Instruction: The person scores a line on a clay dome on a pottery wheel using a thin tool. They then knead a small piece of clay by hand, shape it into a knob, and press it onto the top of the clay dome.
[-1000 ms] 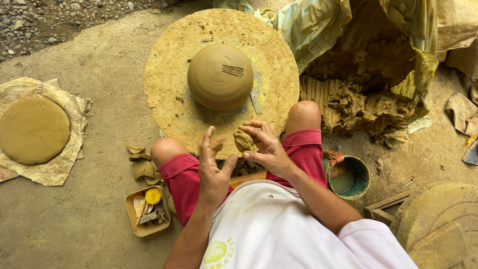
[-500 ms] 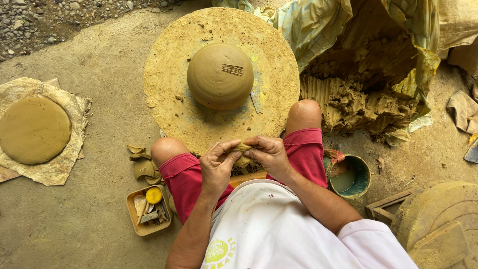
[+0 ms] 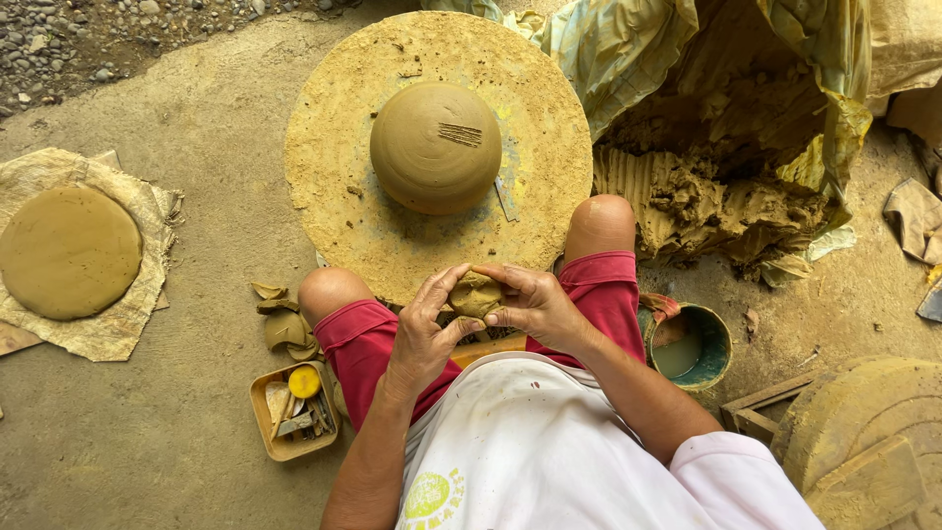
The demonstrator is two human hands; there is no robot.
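- The person sits on the ground with knees spread, and both hands meet in front of the lap, just below the near edge of the round wheel slab (image 3: 334,196).
- The left hand (image 3: 424,329) curls around a small lump of clay (image 3: 478,292), its thumb and fingers pressed against the lump's left side and underside.
- The right hand (image 3: 535,304) closes on the same lump from the right, fingers arched over its top and thumb tucked below, so the clay is pinched between the two hands.
- The lump sits between the knees, above the red shorts (image 3: 599,294), clear of the slab's surface.
- A domed clay form (image 3: 435,147) rests near the middle of the slab, with a patch of scored lines on its upper right.
- A heap of raw clay (image 3: 706,186) lies to the right on crinkled plastic sheeting (image 3: 618,49).
- A teal bucket (image 3: 721,339) with muddy water stands just beside the right thigh.
- A small tray of tools (image 3: 257,412), with a yellow round piece in it, lies by the left thigh, with clay scraps (image 3: 285,324) near it.
- Well apart on the left, a flat clay disc (image 3: 67,252) lies on a cloth (image 3: 147,211).
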